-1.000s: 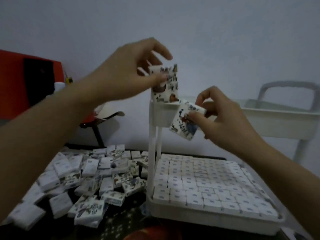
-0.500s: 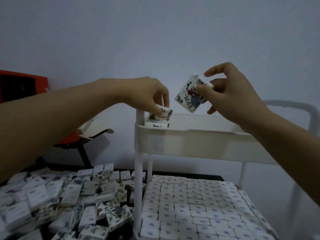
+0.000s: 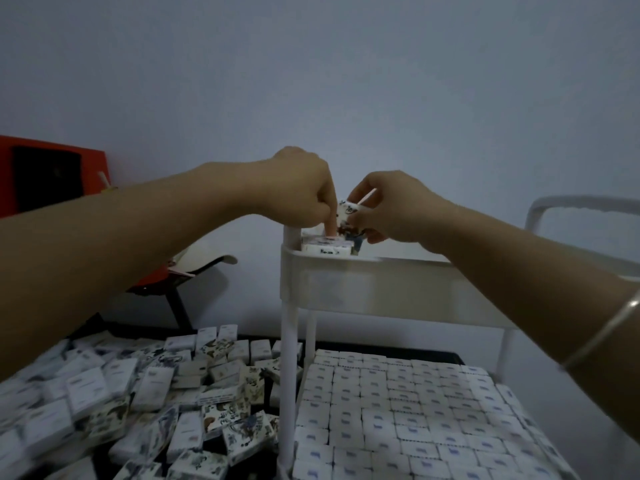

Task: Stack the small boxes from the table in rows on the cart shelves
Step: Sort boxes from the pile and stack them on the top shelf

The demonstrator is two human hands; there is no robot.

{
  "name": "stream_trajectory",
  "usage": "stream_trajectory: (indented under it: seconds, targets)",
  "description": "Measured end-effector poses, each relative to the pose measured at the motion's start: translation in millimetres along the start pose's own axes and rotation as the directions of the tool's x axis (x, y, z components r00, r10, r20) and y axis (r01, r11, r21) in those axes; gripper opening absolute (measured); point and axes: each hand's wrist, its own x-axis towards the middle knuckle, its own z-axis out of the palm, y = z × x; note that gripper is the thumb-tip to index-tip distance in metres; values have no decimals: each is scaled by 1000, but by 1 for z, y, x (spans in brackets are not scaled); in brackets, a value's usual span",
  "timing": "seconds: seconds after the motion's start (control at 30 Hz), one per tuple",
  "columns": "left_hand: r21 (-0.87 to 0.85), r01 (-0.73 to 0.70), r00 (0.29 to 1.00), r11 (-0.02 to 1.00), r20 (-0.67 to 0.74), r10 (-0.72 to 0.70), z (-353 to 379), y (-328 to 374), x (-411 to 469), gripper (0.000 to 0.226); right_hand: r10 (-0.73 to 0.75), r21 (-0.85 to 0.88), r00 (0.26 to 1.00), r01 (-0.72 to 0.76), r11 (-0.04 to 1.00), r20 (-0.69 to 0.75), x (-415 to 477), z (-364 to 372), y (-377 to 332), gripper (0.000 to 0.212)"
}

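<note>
A white cart's top shelf [image 3: 381,289] has a small box [image 3: 327,248] lying flat in its near left corner. My left hand [image 3: 301,188] hovers over that corner, one finger pressing down on the flat box while the other fingers stay curled. Just to the right, my right hand [image 3: 391,209] grips a second printed box [image 3: 348,216], tilted and low against the first. The lower shelf [image 3: 408,420] is packed with neat rows of white boxes. A loose pile of boxes [image 3: 145,400] covers the dark table on the left.
The cart's white posts [image 3: 289,375] stand between the pile and the lower shelf. Its handle [image 3: 585,206] arches at the right. A red case [image 3: 52,174] and a chair [image 3: 194,271] sit behind the table by the wall.
My left hand has set its box flat in the shelf corner and now presses it with a finger. My right hand came down and left with its box, close beside the first.
</note>
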Motion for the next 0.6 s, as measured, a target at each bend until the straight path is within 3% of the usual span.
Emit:
stream_trajectory:
  seconds: [0.1, 0.2, 0.37, 0.5, 0.6]
  targets:
    - [-163, 32, 961, 986, -267, -75, 1, -3, -13, 32, 53, 136, 990, -71, 988, 133, 3, 9, -3, 13]
    - [-256, 11, 854, 966, -501, -143, 1, -6, -28, 33, 58, 57, 980, -70, 996, 188, 3, 17, -6, 9]
    - [-333, 7, 817, 943, -542, -197, 19, -10, -53, 24, 128, -13, 962, -129, 992, 241, 5, 17, -9, 26]
    - [-378, 8, 708, 926, -652, -273, 40, -9, -71, 21, 207, 18, 951, -217, 976, 230, -1, 12, -12, 26]
    - [-412, -8, 731, 911, -624, -276, 55, -9, -89, 20, 155, 33, 982, -160, 987, 105, -9, 15, -14, 32]
